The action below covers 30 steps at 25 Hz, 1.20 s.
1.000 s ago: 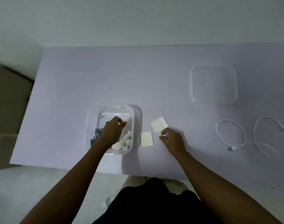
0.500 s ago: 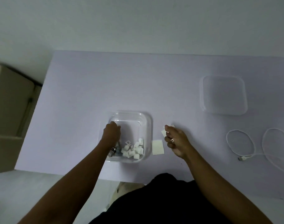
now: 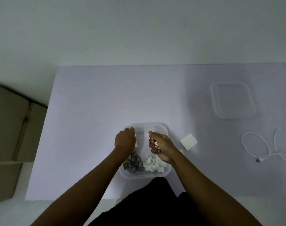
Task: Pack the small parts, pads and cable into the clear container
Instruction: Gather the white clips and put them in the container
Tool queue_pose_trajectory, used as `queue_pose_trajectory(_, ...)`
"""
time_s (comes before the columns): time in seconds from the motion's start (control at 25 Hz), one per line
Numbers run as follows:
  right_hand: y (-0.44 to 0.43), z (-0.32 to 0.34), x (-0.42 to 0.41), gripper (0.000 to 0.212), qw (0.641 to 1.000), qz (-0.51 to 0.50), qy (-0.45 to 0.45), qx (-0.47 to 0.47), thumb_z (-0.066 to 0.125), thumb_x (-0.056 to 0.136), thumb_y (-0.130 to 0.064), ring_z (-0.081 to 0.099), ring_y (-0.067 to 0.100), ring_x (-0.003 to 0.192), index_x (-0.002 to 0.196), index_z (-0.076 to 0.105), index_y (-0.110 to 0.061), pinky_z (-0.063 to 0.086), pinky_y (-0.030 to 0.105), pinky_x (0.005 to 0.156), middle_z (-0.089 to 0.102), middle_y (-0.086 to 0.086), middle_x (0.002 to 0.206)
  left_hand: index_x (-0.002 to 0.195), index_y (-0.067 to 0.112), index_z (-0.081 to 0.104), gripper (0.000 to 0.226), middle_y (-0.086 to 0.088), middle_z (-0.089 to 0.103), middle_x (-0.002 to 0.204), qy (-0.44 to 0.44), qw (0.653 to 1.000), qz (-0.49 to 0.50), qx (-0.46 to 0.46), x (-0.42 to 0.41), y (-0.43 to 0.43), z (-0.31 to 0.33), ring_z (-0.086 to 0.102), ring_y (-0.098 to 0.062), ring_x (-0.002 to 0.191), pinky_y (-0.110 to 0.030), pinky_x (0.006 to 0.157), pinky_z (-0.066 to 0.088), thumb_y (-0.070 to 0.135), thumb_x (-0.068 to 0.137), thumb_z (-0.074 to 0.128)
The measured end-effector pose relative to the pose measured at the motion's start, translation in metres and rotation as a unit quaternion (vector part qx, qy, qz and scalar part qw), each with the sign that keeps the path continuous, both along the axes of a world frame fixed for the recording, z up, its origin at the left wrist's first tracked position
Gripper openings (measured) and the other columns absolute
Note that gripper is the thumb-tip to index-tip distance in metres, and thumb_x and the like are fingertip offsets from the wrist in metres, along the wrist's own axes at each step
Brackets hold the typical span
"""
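Observation:
The clear container (image 3: 161, 128) stands near the table's front edge. Inside lie several grey parts (image 3: 134, 162) at the near left and several white parts (image 3: 152, 165) at the near right. My left hand (image 3: 124, 141) rests on the container's left rim, fingers curled on it. My right hand (image 3: 160, 146) hovers over the container's right half, curled around a small white part (image 3: 155, 144). One white square pad (image 3: 188, 141) lies on the table just right of the container. A second pad (image 3: 181, 151) peeks out behind my right wrist. The white cable (image 3: 261, 149) lies looped at the far right.
The clear lid (image 3: 232, 100) lies flat at the back right of the lilac table (image 3: 98, 103). A cardboard box (image 3: 8, 128) stands off the table's left edge. My dark clothing fills the bottom centre.
My right hand has lifted off the table beside the pads and moved left over the container with a small white part. My left hand stays at the container's left rim.

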State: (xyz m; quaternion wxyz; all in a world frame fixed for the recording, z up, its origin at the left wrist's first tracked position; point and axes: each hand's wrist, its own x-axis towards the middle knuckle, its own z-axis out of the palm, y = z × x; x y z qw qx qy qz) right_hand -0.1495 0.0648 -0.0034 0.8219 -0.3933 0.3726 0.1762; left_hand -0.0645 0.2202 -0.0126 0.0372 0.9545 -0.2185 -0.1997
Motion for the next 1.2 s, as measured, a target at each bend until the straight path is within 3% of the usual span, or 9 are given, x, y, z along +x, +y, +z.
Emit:
queue_pose_trajectory(0.08, 0.015, -0.007, 0.009, 0.019, 0.999, 0.004, 0.030, -0.023, 0.065, 0.093, -0.021, 0.032, 0.011, 0.050, 0.077, 0.058, -0.015, 0.019, 0.023, 0.043, 0.045, 0.000, 0.063, 0.103, 0.012, 0.057, 0.015, -0.007, 0.065, 0.096, -0.044, 0.996, 0.036, -0.071, 0.007, 0.013, 0.014, 0.065, -0.025, 0.080, -0.028, 0.061, 0.042, 0.024, 0.094, 0.055)
queue_pose_trajectory(0.16, 0.027, -0.017, 0.018, 0.016, 0.995, 0.010, 0.071, -0.065, 0.065, 0.093, -0.020, 0.035, 0.011, 0.049, 0.080, 0.059, -0.013, 0.022, 0.023, 0.044, 0.045, 0.001, 0.065, 0.110, 0.013, 0.053, 0.023, -0.008, 0.061, 0.104, -0.038, 0.981, 0.114, -0.152, 0.016, 0.032, 0.016, 0.065, -0.025, 0.083, -0.029, 0.064, 0.047, 0.027, 0.093, 0.059)
queue_pose_trajectory(0.32, 0.043, -0.037, 0.036, 0.011, 0.986, 0.016, 0.124, -0.112, 0.063, 0.093, -0.017, 0.040, 0.015, 0.052, 0.089, 0.059, -0.008, 0.032, 0.023, 0.046, 0.046, 0.007, 0.075, 0.134, 0.016, 0.048, 0.043, -0.011, 0.059, 0.122, 0.132, 0.942, 0.199, -0.235, 0.025, 0.062, -0.005, 0.062, -0.026, 0.105, -0.038, 0.086, 0.054, 0.031, 0.095, 0.058)
queue_pose_trajectory(0.48, 0.056, -0.050, 0.047, 0.010, 0.981, 0.030, 0.155, -0.116, 0.061, 0.092, -0.015, 0.049, 0.017, 0.055, 0.085, 0.060, -0.007, 0.045, 0.024, 0.052, 0.052, 0.009, 0.071, 0.125, 0.018, 0.060, 0.028, -0.011, 0.065, 0.114, 0.198, 0.901, 0.229, -0.312, 0.027, 0.064, -0.013, 0.064, -0.027, 0.104, -0.053, 0.079, 0.058, 0.022, 0.098, 0.055)
queue_pose_trajectory(0.64, 0.068, -0.051, 0.057, 0.009, 0.978, 0.056, 0.157, -0.128, 0.057, 0.092, -0.013, 0.058, 0.021, 0.064, 0.093, 0.063, -0.006, 0.052, 0.035, 0.067, 0.059, 0.011, 0.076, 0.125, 0.019, 0.063, 0.029, -0.010, 0.066, 0.112, 0.195, 0.892, 0.243, -0.327, 0.025, 0.069, -0.015, 0.064, -0.026, 0.101, -0.053, 0.077, 0.058, 0.024, 0.097, 0.056)
queue_pose_trajectory(0.84, 0.076, -0.046, 0.063, 0.021, 0.982, 0.011, 0.161, -0.095, 0.059, 0.094, -0.016, 0.065, 0.030, 0.095, 0.110, 0.065, -0.004, 0.059, 0.040, 0.078, 0.069, 0.018, 0.108, 0.127, 0.017, 0.063, 0.032, -0.010, 0.067, 0.115, 0.185, 0.894, 0.234, -0.333, 0.024, 0.071, -0.016, 0.065, -0.024, 0.099, -0.052, 0.077, 0.058, 0.024, 0.097, 0.056)
queue_pose_trajectory(1.0, 0.082, -0.038, 0.065, 0.029, 0.988, -0.024, 0.148, -0.043, 0.059, 0.095, -0.022, 0.064, 0.032, 0.104, 0.118, 0.064, -0.005, 0.054, 0.047, 0.085, 0.067, 0.018, 0.115, 0.125, 0.020, 0.063, 0.030, -0.008, 0.068, 0.112, 0.181, 0.898, 0.230, -0.328, 0.025, 0.071, -0.017, 0.064, -0.022, 0.098, -0.051, 0.076, 0.058, 0.026, 0.097, 0.056)
queue_pose_trajectory(1.08, 0.081, -0.030, 0.062, 0.031, 0.989, -0.040, 0.141, -0.024, 0.059, 0.096, -0.021, 0.060, 0.031, 0.112, 0.122, 0.062, -0.005, 0.051, 0.052, 0.091, 0.063, 0.016, 0.122, 0.124, 0.019, 0.062, 0.028, -0.009, 0.068, 0.112, 0.183, 0.904, 0.225, -0.315, 0.026, 0.070, -0.019, 0.064, -0.022, 0.099, -0.047, 0.078, 0.058, 0.026, 0.098, 0.055)
queue_pose_trajectory(1.2, 0.071, -0.018, 0.051, 0.034, 0.989, -0.046, 0.134, -0.042, 0.062, 0.095, -0.021, 0.052, 0.026, 0.120, 0.126, 0.061, -0.008, 0.055, 0.050, 0.085, 0.055, 0.010, 0.131, 0.126, 0.016, 0.059, 0.030, -0.010, 0.065, 0.119, 0.116, 0.933, 0.200, -0.277, 0.026, 0.064, -0.018, 0.060, -0.025, 0.108, -0.034, 0.089, 0.049, 0.024, 0.097, 0.055)
